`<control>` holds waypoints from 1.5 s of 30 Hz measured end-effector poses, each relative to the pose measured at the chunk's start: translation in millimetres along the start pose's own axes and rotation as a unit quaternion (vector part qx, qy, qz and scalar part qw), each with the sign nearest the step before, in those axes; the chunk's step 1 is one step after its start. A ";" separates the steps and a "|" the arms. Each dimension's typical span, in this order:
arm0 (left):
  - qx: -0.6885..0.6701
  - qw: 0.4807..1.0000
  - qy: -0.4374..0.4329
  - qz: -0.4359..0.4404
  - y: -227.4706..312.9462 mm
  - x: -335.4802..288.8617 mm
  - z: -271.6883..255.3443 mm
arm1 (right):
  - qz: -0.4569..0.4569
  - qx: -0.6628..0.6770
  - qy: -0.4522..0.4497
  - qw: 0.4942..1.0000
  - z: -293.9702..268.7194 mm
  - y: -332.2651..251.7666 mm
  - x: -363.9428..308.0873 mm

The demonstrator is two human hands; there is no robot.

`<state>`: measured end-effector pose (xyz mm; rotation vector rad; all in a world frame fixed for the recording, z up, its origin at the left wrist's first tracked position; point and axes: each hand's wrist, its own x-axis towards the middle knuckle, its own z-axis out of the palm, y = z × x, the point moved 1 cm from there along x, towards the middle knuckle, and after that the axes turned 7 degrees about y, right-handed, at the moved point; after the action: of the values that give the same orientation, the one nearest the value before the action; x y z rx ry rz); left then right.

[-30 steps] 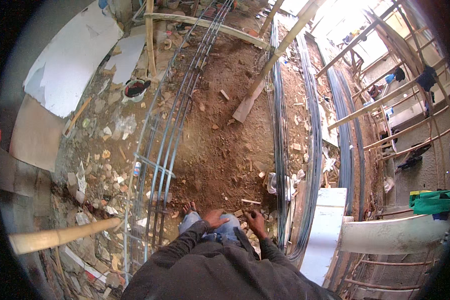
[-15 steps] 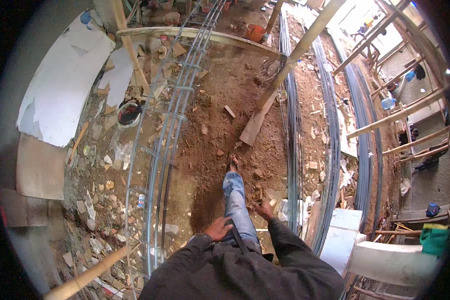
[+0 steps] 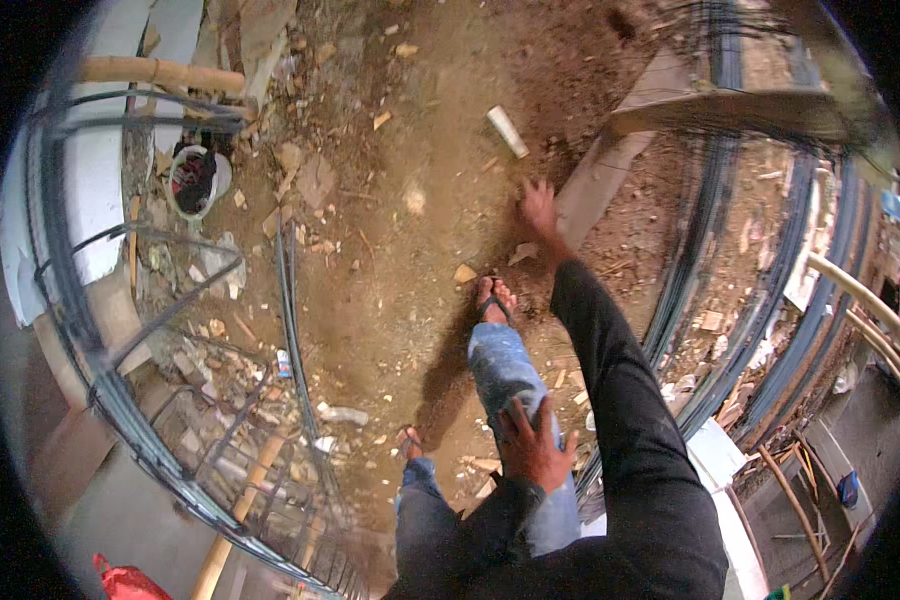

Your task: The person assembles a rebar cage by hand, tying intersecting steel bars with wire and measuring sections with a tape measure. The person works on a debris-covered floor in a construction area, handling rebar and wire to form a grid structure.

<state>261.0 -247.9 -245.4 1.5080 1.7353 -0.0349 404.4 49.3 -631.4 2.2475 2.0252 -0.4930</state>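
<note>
My left hand [image 3: 537, 445] rests with spread fingers on the right leg of my blue jeans [image 3: 505, 370], just above the knee. Stretched forward in its dark sleeve, my right hand [image 3: 540, 212] hangs over the dirt beside a long flat wooden board [image 3: 595, 195]. Its fingers look extended and I see nothing in them, though they are slightly blurred. A small pale strip [image 3: 507, 131] lies on the ground beyond that hand. My right foot [image 3: 495, 300], in a sandal, stands ahead of my left foot [image 3: 407, 440].
A steel rebar cage [image 3: 120, 390] curves along my left, with a bamboo pole [image 3: 255, 480] near it. Farther left stands a white bucket [image 3: 192, 180] with dark and red stuff inside. Bundles of long rebar [image 3: 695, 255] run along the right. Rubble litters the ground; something red [image 3: 130, 580] shows lower left.
My right hand has reached far forward from beside my leg. My left hand has moved right, onto the jeans. The view has turned and shifted, bringing the rebar cage close on the left.
</note>
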 end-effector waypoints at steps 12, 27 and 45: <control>-0.043 0.994 -0.055 -0.086 32.6 91.5 -32.3 | 0.000 0.094 0.154 0.984 89.6 17.9 104.0; -0.609 0.674 0.071 -0.411 -136.6 -28.5 -31.2 | -0.105 0.436 -0.252 0.858 -228.9 -142.2 -313.1; -0.391 0.916 0.046 -0.076 -237.6 -156.5 -195.7 | 0.010 0.425 0.138 0.894 -459.0 -109.0 -290.9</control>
<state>-52.5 -342.9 -136.3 0.7892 1.6397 0.5919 360.3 -91.8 -97.2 2.9301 2.1765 -1.3526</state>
